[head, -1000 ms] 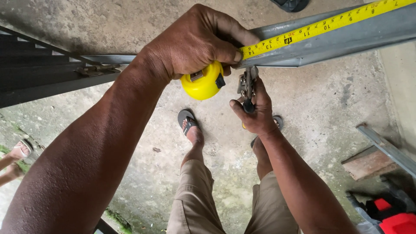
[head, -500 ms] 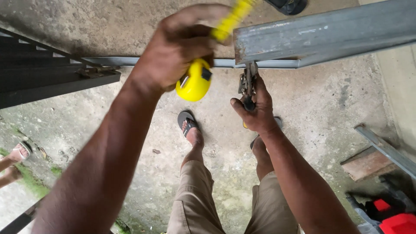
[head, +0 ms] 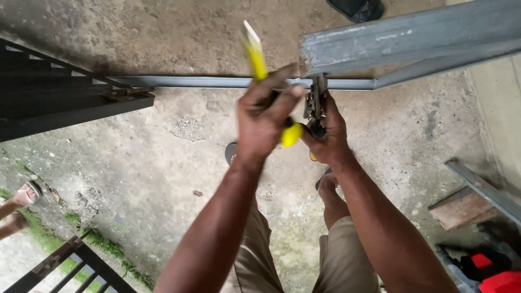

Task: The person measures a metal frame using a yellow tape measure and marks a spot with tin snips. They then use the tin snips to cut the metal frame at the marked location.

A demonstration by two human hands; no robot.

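Stained concrete floor (head: 179, 49) under grey steel bar (head: 217, 82)

Left hand (head: 266, 122) sat just left of right hand (head: 325, 135), both below the near end of the metal channel (head: 412, 40). Tape measure (head: 290, 134) lay between the hands, its blade (head: 254, 51) rising left of the channel. Locking pliers (head: 315, 106) stood above right hand, touching the channel's end.

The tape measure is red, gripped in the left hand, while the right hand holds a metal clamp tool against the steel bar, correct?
Not quite: the head view shows the tape measure is yellow, not red. The left hand does grip it, and the right hand holds the metal clamp tool at the steel bar.
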